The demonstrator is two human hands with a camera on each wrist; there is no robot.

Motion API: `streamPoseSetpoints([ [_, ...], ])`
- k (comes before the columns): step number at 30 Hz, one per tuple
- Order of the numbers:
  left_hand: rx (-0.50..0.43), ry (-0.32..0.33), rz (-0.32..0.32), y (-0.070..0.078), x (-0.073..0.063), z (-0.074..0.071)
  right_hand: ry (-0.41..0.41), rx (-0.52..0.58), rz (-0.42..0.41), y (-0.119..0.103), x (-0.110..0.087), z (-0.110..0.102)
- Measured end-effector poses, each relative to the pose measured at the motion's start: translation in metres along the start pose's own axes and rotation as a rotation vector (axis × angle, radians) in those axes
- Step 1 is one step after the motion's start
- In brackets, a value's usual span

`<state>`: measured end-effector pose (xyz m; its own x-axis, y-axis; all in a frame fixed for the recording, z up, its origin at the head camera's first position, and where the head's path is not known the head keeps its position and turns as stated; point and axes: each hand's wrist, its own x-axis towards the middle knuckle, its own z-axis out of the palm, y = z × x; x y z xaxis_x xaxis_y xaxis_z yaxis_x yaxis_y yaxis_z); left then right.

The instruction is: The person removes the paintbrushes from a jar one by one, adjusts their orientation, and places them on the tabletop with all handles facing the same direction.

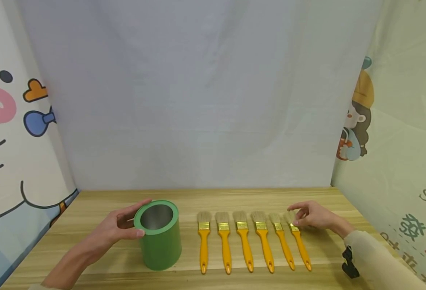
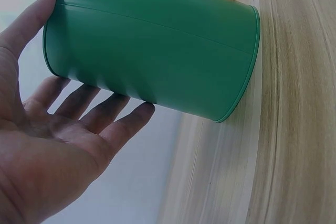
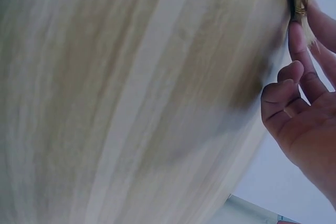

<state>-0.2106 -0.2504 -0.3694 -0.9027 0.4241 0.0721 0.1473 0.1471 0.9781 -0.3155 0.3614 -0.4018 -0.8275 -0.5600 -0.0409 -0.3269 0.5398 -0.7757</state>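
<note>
On the left stands an upright green can (image 1: 161, 245) with an open top and a grey inside. My left hand (image 1: 113, 227) holds it near the rim, thumb on the near side and fingers around the far side; in the left wrist view the fingertips touch its green wall (image 2: 152, 45). Several paintbrushes with yellow handles and pale bristles lie in a row to its right, bristles pointing away from me. My right hand (image 1: 316, 215) pinches the rightmost paintbrush (image 1: 302, 249) between thumb and forefinger, near its metal band and bristles. Its other fingers are curled in.
The other paintbrushes, from the leftmost brush (image 1: 204, 245) to the thin brush (image 1: 284, 245), lie side by side on the wooden table (image 1: 183, 280). A pale cloth (image 1: 198, 100) hangs behind the table. Printed curtains (image 1: 401, 133) flank both sides. A black strap (image 1: 348, 262) hangs by the right sleeve.
</note>
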Motion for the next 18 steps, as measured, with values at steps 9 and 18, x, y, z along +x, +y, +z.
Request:
streamPoseSetpoints([
  [9, 0.004, -0.001, -0.009, 0.002, 0.0025, 0.0004, 0.017, -0.023, -0.001, 0.0004, -0.0009, 0.0017],
  [18, 0.004, -0.001, -0.009, 0.0027, 0.0022, 0.0001, 0.046, -0.033, 0.026, -0.0016, -0.0024, 0.003],
])
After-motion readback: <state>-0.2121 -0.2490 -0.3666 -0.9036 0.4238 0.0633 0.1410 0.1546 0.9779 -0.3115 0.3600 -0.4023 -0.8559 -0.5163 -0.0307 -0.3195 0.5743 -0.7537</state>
